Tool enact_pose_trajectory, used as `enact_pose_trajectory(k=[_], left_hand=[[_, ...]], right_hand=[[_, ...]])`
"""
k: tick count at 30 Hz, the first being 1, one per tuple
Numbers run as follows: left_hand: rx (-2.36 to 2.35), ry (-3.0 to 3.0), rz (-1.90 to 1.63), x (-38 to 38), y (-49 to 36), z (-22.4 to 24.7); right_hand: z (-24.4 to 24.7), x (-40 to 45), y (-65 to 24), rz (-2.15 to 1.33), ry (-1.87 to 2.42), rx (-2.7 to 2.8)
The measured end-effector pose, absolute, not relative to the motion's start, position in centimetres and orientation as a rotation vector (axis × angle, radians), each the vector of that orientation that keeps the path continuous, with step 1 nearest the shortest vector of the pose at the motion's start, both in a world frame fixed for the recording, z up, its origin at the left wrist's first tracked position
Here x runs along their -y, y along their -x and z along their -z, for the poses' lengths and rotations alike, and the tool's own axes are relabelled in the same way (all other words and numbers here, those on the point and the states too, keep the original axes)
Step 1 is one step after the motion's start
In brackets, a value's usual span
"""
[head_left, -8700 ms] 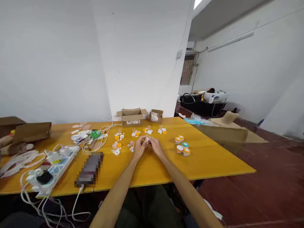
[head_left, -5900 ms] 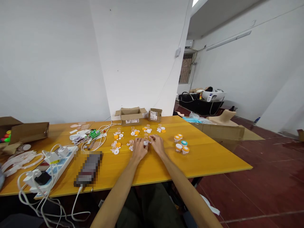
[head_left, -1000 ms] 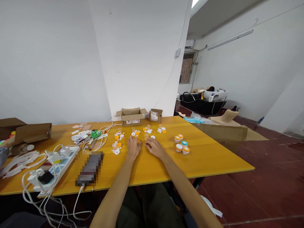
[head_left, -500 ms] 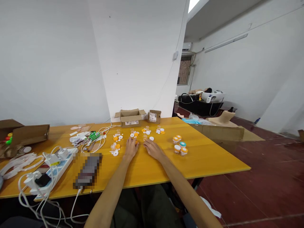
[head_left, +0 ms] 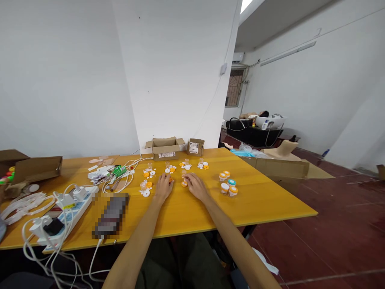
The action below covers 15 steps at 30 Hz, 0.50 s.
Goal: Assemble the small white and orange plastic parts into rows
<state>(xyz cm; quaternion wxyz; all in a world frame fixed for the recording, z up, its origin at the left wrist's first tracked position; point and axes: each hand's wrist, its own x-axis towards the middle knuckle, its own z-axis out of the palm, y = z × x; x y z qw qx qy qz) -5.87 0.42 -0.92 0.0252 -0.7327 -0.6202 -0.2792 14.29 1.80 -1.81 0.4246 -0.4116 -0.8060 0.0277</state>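
My left hand rests low over the table with its fingers bent, thumb and fingertips closed around an orange ring. To its right, my right hand reaches in with curled fingers pressed together; what its fingertips hold is too small to make out. Just left of those fingertips lies an orange lid, and beyond it stands a small clear cup. Around the hands are sets of loose white and orange parts, among them a white disc and an orange ring.
Several capped clear jars stand to the right. Behind are an open cardboard box and a smaller box. On the left lie a power strip, tangled cables, a blurred-out dark device and another carton.
My right hand has shifted slightly right and away from me, and the orange lid beside its fingertips has come into sight. My left hand has moved slightly left.
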Motion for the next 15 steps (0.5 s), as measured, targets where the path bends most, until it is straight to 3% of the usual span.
enact_pose_trajectory(k=[15], left_hand=[[1.91,2.194,0.874,-0.03,5.71,0.81]], right_hand=[[1.09,-1.14,-14.07,-0.056,1.104,2.165]])
